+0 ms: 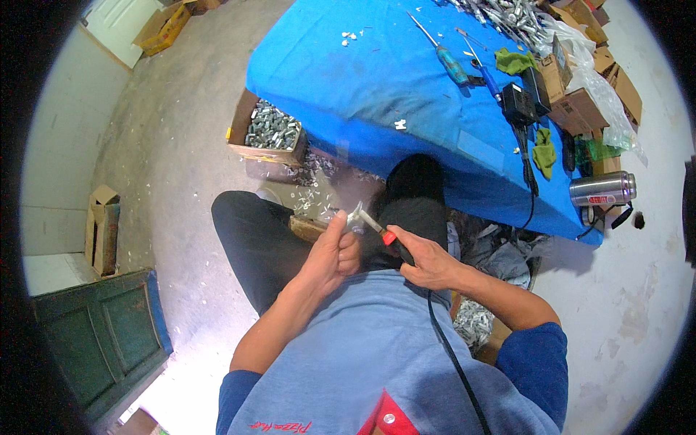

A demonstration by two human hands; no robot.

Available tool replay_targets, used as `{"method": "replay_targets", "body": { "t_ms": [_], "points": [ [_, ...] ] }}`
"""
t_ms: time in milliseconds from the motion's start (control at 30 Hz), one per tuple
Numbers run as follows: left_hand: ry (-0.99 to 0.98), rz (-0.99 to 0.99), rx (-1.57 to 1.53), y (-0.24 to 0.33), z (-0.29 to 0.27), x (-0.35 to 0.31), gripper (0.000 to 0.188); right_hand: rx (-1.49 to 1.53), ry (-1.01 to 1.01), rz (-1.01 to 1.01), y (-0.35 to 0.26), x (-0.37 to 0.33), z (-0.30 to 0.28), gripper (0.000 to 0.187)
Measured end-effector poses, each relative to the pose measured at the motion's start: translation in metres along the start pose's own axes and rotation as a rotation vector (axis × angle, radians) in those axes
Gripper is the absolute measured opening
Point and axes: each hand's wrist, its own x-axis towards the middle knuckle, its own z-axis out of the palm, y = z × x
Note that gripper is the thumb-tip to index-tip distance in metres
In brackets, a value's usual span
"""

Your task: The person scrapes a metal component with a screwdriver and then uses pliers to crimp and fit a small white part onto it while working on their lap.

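The left hand is closed, pinching a small pale piece between thumb and fingers; its full shape cannot be made out. The right hand grips the black handle of a soldering iron with a red collar, its pale barrel angled up and left toward that piece; whether the two touch cannot be told. Both are held above the lap, off the near edge of the blue-covered tabletop. A black cord runs from the iron down over the grey-blue shirt.

Near the tabletop's right edge lie a teal-handled screwdriver and a blue-handled screwdriver, with a black power adapter just beside the latter. A steel thermos is by the near right corner, and a green cloth lies between it and the adapter. A small white part sits inward from the near edge. Beside the near left corner, below the tabletop, a cardboard box holds many grey metal pieces.
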Motion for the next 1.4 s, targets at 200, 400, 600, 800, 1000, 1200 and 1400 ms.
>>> {"method": "replay_targets", "body": {
  "t_ms": [200, 400, 600, 800, 1000, 1200, 1400],
  "points": [
    [0.061, 0.036, 0.016, -0.014, -0.010, 0.012, 0.053, -0.230, 0.031, 0.099, -0.016, -0.005, 0.004, 0.068],
    [0.169, 0.071, 0.064, -0.016, 0.002, 0.013, 0.053, -0.216, -0.072, 0.202, -0.022, 0.000, 0.002, 0.069],
    [0.197, 0.087, 0.093, -0.019, -0.003, 0.022, 0.055, -0.206, -0.008, 0.114, -0.003, 0.009, 0.007, 0.071],
    [-0.002, -0.045, -0.090, -0.012, -0.009, 0.013, 0.057, -0.497, 0.152, -0.148, 0.020, 0.011, 0.005, 0.079],
    [-0.063, -0.008, -0.099, -0.005, -0.007, 0.003, 0.056, -0.007, 0.071, -0.062, 0.023, 0.010, 0.004, 0.062],
    [-0.104, 0.017, -0.056, -0.006, -0.014, 0.006, 0.055, 0.922, -0.284, 0.224, 0.008, 0.002, -0.009, 0.046],
    [-0.148, 0.014, -0.083, -0.010, -0.016, 0.010, 0.055, 1.285, -0.471, 0.300, 0.001, -0.002, -0.016, 0.073]
  ]
}}
